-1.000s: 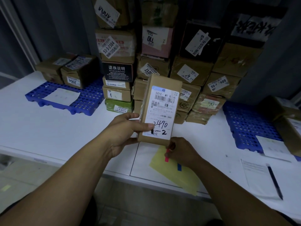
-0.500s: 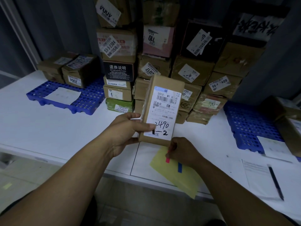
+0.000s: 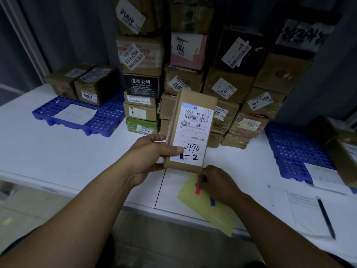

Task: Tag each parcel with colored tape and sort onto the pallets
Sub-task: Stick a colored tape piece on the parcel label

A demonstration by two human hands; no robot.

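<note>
Head view showed two blue pallets, left pallet [image 3: 110, 117] and right pallet [image 3: 289, 151], one red tape strip [image 3: 197, 190], one blue tape strip [image 3: 212, 201]. The left hand [image 3: 150, 157] gripped one parcel [image 3: 190, 130] upright above the table [image 3: 58, 151], thumb on its label; the right hand [image 3: 216, 182], just below, pinched the red tape strip.

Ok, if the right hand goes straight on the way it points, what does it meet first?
Probably the lower end of the parcel that the left hand grips. The right hand, pinching a red tape strip, points up-left just below it; depth is unclear.
</note>
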